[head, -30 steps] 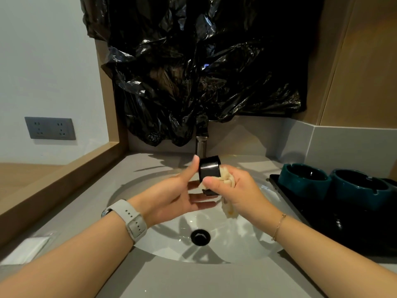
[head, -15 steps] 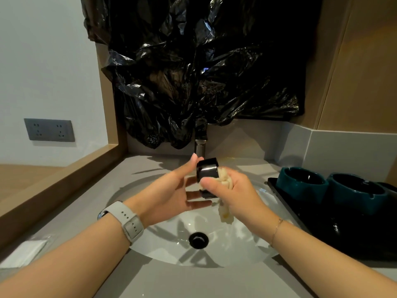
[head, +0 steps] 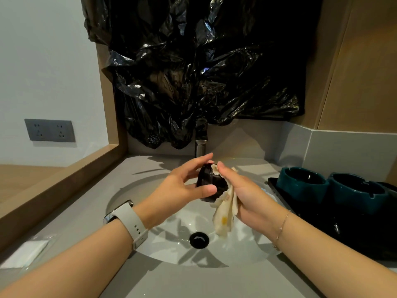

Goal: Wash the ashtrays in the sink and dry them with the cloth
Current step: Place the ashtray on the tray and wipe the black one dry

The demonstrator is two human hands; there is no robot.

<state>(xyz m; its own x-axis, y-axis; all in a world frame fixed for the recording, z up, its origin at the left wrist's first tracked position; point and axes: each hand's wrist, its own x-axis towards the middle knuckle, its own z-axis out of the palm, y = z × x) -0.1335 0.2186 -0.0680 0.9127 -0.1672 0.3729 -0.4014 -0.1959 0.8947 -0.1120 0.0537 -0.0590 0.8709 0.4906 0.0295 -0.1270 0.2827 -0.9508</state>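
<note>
Both hands lower, black ashtray [head: 211,182] turned, cloth [head: 225,214] now dangling

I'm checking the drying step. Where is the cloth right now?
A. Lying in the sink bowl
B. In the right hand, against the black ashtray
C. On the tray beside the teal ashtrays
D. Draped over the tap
B: the right hand presses the cloth against the black ashtray, which the left hand holds above the sink.
</note>
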